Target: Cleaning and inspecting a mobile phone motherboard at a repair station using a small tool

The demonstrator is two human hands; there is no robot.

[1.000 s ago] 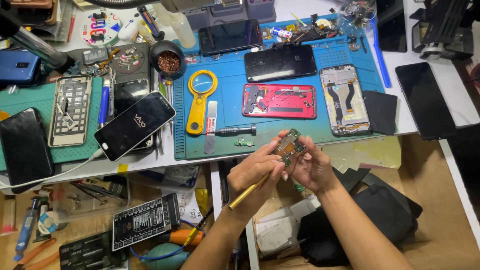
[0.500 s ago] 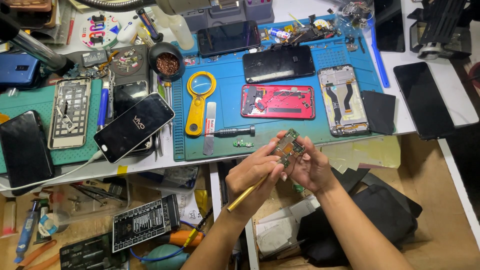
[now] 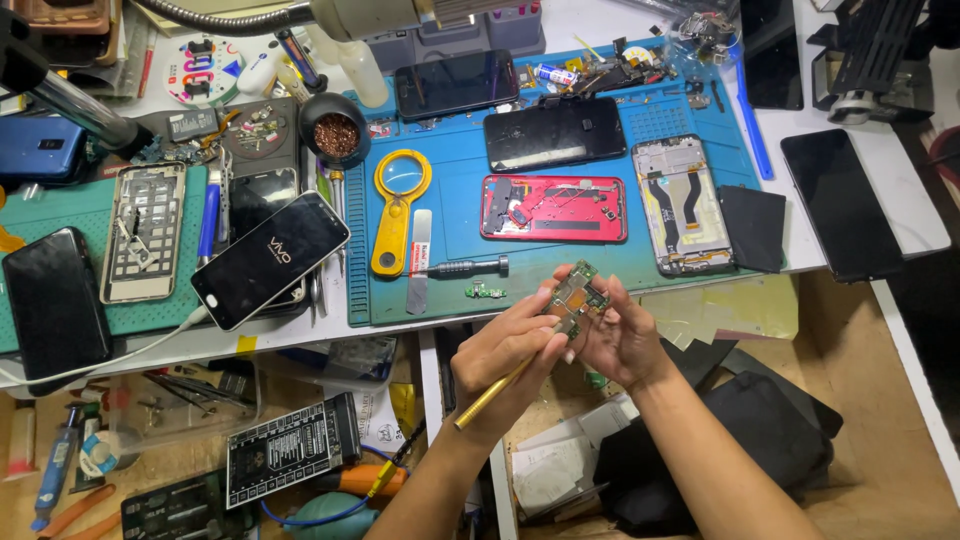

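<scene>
My right hand (image 3: 625, 335) holds a small green circuit board (image 3: 576, 298) just in front of the workbench edge. My left hand (image 3: 505, 350) grips a thin yellow tool (image 3: 490, 392) and presses its tip against the board's lower edge, with the handle pointing down and left. Both hands meet around the board, over the gap below the blue work mat (image 3: 450, 160). A red opened phone body (image 3: 553, 208) lies on the mat just beyond the hands, and a small loose part (image 3: 485, 292) sits near the mat's front edge.
On the mat lie a yellow magnifier (image 3: 399, 205), a dark screwdriver (image 3: 465, 267), a black phone (image 3: 554, 132) and a stripped phone frame (image 3: 680, 205). A lit phone (image 3: 270, 258) and other handsets rest on the green mat (image 3: 60, 210) at left. A black bag (image 3: 740, 440) sits below.
The hands stay together on the board and have barely shifted; the view has moved slightly.
</scene>
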